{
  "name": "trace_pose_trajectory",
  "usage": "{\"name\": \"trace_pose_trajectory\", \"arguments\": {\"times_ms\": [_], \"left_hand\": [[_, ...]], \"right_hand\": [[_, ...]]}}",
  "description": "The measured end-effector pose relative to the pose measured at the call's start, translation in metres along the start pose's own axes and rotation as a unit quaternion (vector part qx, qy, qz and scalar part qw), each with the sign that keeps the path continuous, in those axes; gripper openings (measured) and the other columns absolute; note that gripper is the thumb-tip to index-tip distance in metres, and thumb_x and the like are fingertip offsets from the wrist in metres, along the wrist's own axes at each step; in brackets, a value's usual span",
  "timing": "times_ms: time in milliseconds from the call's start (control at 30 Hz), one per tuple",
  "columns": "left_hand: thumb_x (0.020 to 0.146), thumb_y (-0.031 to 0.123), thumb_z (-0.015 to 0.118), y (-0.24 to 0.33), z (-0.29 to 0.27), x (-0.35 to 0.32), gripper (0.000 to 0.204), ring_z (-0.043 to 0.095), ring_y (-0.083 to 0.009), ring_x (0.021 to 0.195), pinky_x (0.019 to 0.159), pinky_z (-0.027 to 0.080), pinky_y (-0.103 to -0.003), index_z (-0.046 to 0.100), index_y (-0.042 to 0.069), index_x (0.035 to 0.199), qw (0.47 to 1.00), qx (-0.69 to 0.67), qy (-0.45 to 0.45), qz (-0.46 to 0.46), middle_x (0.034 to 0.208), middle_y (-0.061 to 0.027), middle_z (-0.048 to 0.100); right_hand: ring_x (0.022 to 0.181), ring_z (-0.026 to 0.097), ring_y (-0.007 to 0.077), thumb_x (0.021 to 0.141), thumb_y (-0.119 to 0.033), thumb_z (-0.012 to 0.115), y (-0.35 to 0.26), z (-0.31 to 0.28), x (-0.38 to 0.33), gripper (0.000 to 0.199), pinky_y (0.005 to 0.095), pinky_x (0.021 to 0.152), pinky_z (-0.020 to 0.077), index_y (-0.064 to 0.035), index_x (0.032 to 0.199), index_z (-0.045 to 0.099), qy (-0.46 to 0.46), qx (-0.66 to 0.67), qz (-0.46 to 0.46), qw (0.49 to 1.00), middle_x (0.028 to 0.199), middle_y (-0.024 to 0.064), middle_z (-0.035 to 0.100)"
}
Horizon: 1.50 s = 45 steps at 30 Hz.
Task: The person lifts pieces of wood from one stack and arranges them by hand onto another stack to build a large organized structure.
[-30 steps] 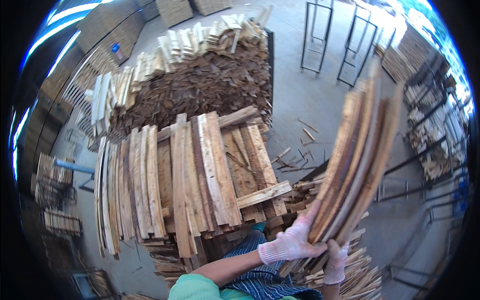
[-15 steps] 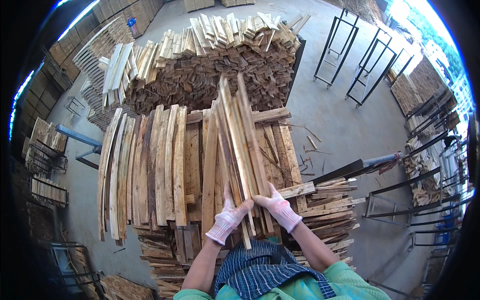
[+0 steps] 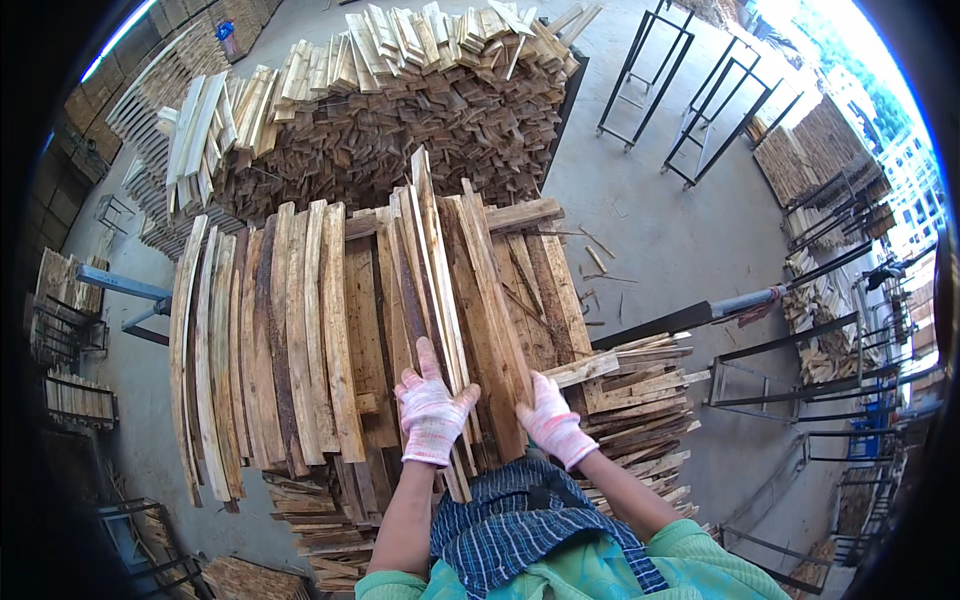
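Both my hands wear pale, pink-stained gloves. My left hand [image 3: 435, 408] is closed round a narrow bundle of wooden strips [image 3: 443, 285], its thumb on the right side and a finger lying along the wood. To the right, my right hand [image 3: 553, 420] grips the lower right edge of a wider wooden board [image 3: 492, 310]; its underside fingers are partly hidden. Strips and board lie lengthwise over the wood stack in front of me, their near ends close to my striped apron [image 3: 510, 525]. On the left of the stack, several long boards [image 3: 300, 335] lie side by side.
Wooden crosspieces [image 3: 525, 215] lie across the stack. Rough sticks [image 3: 645, 400] jut out at its lower right. A metal arm [image 3: 700, 316] extends right, a blue bar [image 3: 120, 282] left. Beyond stands a large wood pile [image 3: 400, 140]. Wheeled metal frames [image 3: 640, 90] stand far right.
The raised bundle has come down and spread apart. My right hand has moved away from my left, onto the wider board's edge; my left stays on the narrow strips. The view has shifted slightly.
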State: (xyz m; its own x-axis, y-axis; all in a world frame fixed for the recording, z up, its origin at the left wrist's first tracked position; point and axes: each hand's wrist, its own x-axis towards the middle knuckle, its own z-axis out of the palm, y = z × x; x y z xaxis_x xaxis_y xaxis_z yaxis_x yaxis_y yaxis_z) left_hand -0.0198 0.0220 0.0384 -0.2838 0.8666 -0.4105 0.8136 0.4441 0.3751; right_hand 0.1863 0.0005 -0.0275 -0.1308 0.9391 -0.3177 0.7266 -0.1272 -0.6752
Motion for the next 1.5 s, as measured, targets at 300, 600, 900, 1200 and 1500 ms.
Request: {"name": "trace_pose_trajectory", "arguments": {"times_ms": [300, 600, 900, 1200, 1500], "left_hand": [[0.081, 0.015, 0.083, -0.055, 0.003, 0.013, 0.118, 0.044, -0.029, 0.138, 0.116, 0.033, -0.036, -0.003, 0.011, 0.162, 0.897, -0.435, -0.032, 0.071, 0.156, -0.0278, 0.035], [0.087, 0.004, 0.068, -0.064, 0.024, 0.022, 0.086, 0.056, -0.0293, 0.126, 0.108, 0.042, -0.033, 0.018, -0.002, 0.157, 0.965, -0.198, 0.156, 0.065, 0.142, -0.0228, 0.054], [0.089, 0.009, 0.067, -0.014, -0.025, 0.006, 0.076, 0.05, -0.0432, 0.129, 0.111, 0.042, -0.046, 0.027, 0.0, 0.153, 0.944, -0.1, 0.281, 0.141, 0.14, -0.0284, 0.048], [0.091, 0.011, 0.062, -0.05, 0.033, 0.043, 0.077, 0.055, -0.0448, 0.12, 0.103, 0.047, -0.047, 0.022, 0.005, 0.156, 0.979, -0.075, 0.189, 0.001, 0.136, -0.0285, 0.05], [0.089, -0.002, 0.06, -0.071, 0.028, 0.052, 0.082, 0.026, -0.0331, 0.15, 0.123, 0.02, -0.037, 0.015, -0.001, 0.158, 0.937, -0.332, 0.106, 0.02, 0.16, -0.0242, 0.028]], "right_hand": [[0.112, 0.054, 0.0443, 0.088, -0.048, 0.071, -0.052, 0.004, 0.02, 0.084, 0.0543, 0.092, 0.0461, -0.0239, 0.156, 0.029, 0.032, -0.119, -0.068, 0.99, 0.119, 0.025, 0.054], [0.125, 0.049, 0.0473, 0.085, -0.042, 0.074, -0.064, -0.011, 0.072, 0.102, 0.053, 0.104, 0.045, -0.0146, 0.161, 0.013, -0.096, -0.105, -0.023, 0.99, 0.134, 0.0302, 0.046], [0.119, 0.058, 0.0439, 0.088, -0.022, 0.064, -0.007, -0.01, 0.081, 0.091, 0.0445, 0.104, 0.0476, -0.0057, 0.16, 0.01, 0.021, 0.024, -0.055, 0.998, 0.134, 0.0307, 0.052], [0.101, 0.062, 0.0422, 0.091, -0.019, 0.065, 0.012, -0.054, 0.085, 0.087, 0.0516, 0.084, 0.0554, -0.0051, 0.158, 0.013, 0.048, -0.187, 0.06, 0.979, 0.119, 0.0285, 0.052], [0.114, 0.056, 0.0487, 0.097, -0.028, 0.057, 0.024, 0.013, 0.11, 0.061, 0.0524, 0.099, 0.0481, -0.0191, 0.153, 0.036, 0.098, -0.036, -0.025, 0.994, 0.145, 0.0345, 0.038]]}}
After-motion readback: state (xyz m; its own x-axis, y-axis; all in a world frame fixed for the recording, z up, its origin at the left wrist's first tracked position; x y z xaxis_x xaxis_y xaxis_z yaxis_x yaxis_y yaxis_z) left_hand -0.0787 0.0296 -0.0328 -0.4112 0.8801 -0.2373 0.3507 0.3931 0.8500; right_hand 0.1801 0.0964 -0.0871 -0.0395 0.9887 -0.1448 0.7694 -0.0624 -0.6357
